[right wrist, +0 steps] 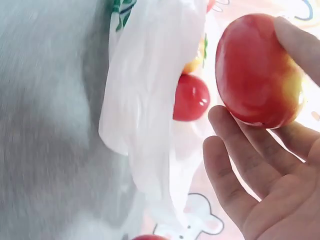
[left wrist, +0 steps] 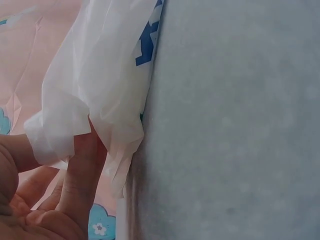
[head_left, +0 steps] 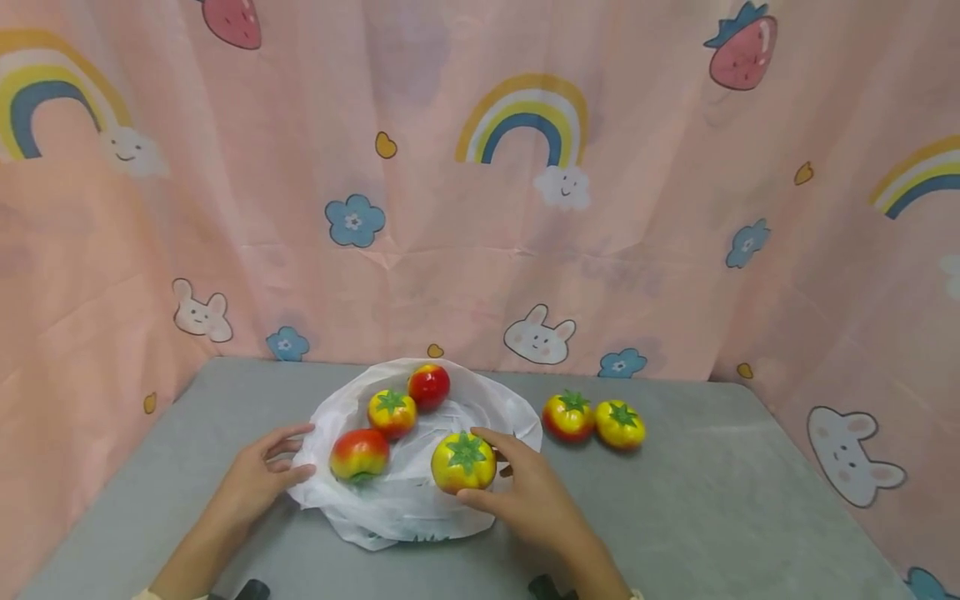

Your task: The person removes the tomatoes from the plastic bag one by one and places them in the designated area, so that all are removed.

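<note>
A white plastic bag [head_left: 408, 507] lies spread on the table with its mouth open upward. My left hand [head_left: 258, 477] holds the bag's left rim, and in the left wrist view part of the thumb and fingers [left wrist: 80, 185] is hidden by the plastic. Over the right side of the bag, my right hand [head_left: 528, 492] grips a yellow and red tomato [head_left: 463, 463] between thumb and fingers, its green leafy top facing up. Inside the bag sit three more tomatoes: one red [head_left: 429, 387], one yellow-red [head_left: 392, 413], and one tipped on its side [head_left: 360, 455].
To the right of the bag, two tomatoes stand side by side on the grey table, one yellow-red [head_left: 568, 417] and one mostly yellow [head_left: 620, 426]. A pink printed curtain [head_left: 480, 275] hangs behind the table and along both sides.
</note>
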